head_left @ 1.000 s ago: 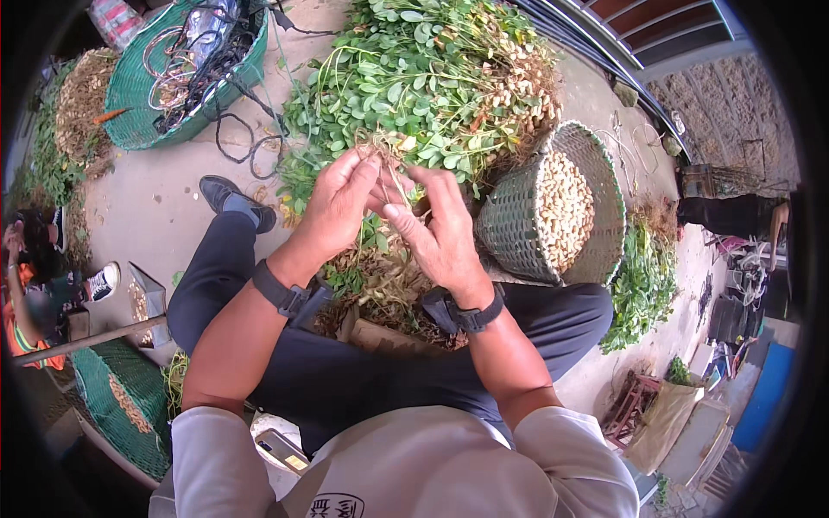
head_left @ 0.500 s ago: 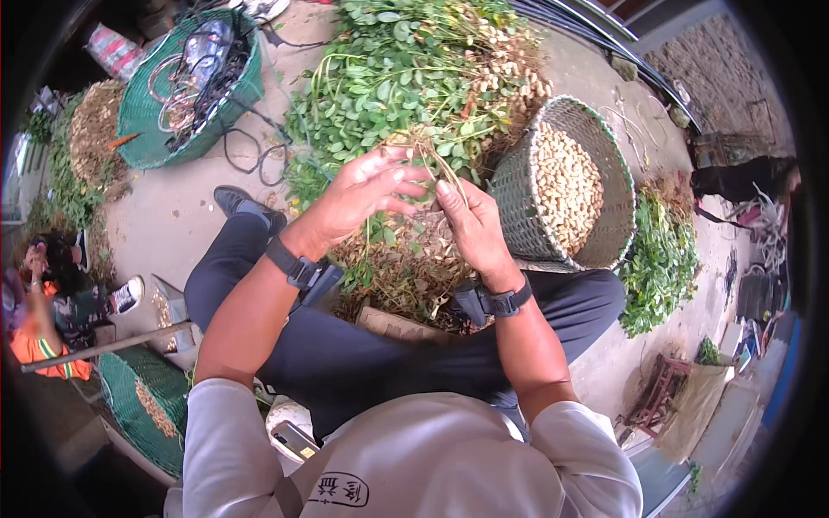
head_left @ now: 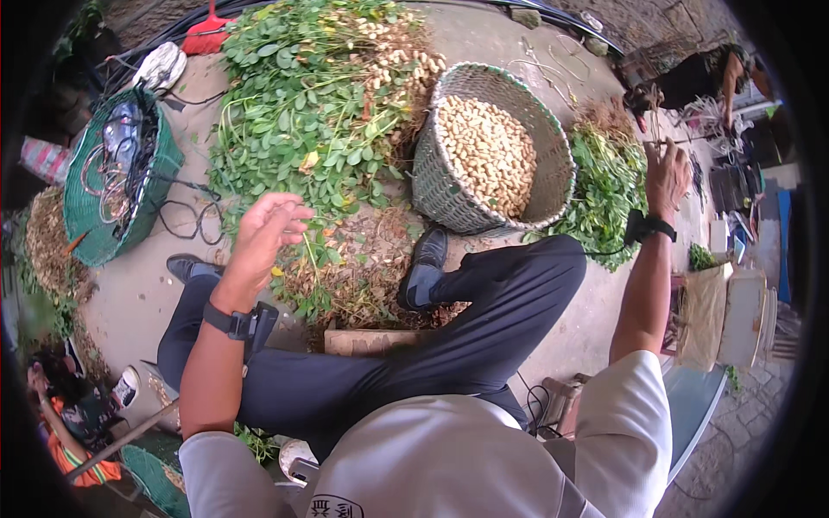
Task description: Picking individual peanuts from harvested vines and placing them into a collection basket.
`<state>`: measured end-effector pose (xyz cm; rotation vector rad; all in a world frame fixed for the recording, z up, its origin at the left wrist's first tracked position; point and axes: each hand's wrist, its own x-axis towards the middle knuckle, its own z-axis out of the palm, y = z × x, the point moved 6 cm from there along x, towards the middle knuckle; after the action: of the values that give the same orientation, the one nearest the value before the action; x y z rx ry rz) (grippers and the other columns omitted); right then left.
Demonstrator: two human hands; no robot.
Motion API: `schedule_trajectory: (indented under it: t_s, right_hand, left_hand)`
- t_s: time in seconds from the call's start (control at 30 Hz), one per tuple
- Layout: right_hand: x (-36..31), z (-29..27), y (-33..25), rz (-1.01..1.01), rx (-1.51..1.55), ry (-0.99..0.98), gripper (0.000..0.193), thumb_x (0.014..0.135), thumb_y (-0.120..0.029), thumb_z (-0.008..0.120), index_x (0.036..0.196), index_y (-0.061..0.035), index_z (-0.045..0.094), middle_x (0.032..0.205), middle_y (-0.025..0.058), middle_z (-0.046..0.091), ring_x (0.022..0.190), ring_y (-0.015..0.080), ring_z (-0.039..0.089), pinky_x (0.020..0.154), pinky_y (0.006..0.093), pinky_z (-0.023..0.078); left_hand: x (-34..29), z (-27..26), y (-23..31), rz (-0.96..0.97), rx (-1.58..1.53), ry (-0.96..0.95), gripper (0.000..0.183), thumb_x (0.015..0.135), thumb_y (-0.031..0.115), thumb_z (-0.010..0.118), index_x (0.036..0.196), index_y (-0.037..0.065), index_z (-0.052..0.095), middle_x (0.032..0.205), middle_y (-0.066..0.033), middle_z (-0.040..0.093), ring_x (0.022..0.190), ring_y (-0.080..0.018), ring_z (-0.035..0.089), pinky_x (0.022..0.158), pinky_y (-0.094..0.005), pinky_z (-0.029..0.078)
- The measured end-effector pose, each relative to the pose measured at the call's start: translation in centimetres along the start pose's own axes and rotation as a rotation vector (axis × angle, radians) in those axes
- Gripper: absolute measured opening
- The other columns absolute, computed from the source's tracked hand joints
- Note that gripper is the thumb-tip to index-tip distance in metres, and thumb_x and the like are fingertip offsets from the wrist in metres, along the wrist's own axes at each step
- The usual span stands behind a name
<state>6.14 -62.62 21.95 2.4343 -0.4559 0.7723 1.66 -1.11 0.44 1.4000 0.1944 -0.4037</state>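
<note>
Fingers [head_left: 292,212] of left hand [head_left: 257,240] curl, empty; whether right hand [head_left: 667,179] grasps anything is unclear.

Soft daylight brightens the pale grey concrete floor [head_left: 129,306]; fisheye distortion curves straight edges, with peripheral blur and black vignetting.

A pale concrete floor [head_left: 596,300] spreads across the scene, flecked with small debris. Dark pipes [head_left: 566,12] run along its far edge, with 2 stones [head_left: 525,17] just beside them; the rough brownish surface [head_left: 691,22] at far right could be wall or ground. To the right stand pale panels [head_left: 743,319] and a blue panel [head_left: 784,246]. Near right, a flat grey-green surface [head_left: 698,416] borders grey paving [head_left: 747,423]. Soft daylight falls fairly evenly on the concrete.
</note>
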Motion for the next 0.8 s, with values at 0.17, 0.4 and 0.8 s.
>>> schedule_trajectory:
  t_s: [0.17, 0.4, 0.8]
  right_hand:
    - [-1.8, 8.5, -0.8, 0.115, 0.225, -0.316, 0.064, 0.078, -0.04, 0.073, 0.13, -0.0067, 0.054, 0.124, 0.0211, 0.054, 0.116, 0.0417, 0.051, 0.097, 0.0506, 0.043]
    - [-2.4, 4.2, -28.4, -0.303, 1.157, -0.498, 0.049, 0.086, -0.028, 0.068, 0.122, 0.0035, 0.056, 0.116, 0.0227, 0.058, 0.099, 0.0319, 0.064, 0.084, 0.0416, 0.054]
    - [-6.3, 8.1, -58.0, -0.765, 0.768, -0.615, 0.059, 0.084, -0.015, 0.063, 0.139, -0.0076, 0.041, 0.131, 0.0196, 0.049, 0.113, 0.0415, 0.055, 0.098, 0.0429, 0.047]
  left_hand:
    - [-0.1, 0.4, 0.5, 0.014, 0.002, -0.04, 0.029, 0.101, 0.025, 0.052, 0.121, 0.004, 0.054, 0.11, -0.0117, 0.066, 0.089, -0.011, 0.06, 0.077, -0.0254, 0.051]
    - [0.8, -1.1, 0.5, 0.002, 0.009, 0.042, 0.029, 0.1, 0.022, 0.052, 0.121, 0.003, 0.053, 0.111, -0.0115, 0.066, 0.088, -0.0107, 0.06, 0.076, -0.0259, 0.051]
    - [0.8, -2.5, 0.0, 0.018, 0.091, 0.015, 0.022, 0.099, 0.013, 0.053, 0.117, -0.001, 0.051, 0.105, -0.0124, 0.065, 0.096, -0.0163, 0.061, 0.084, -0.0292, 0.048]
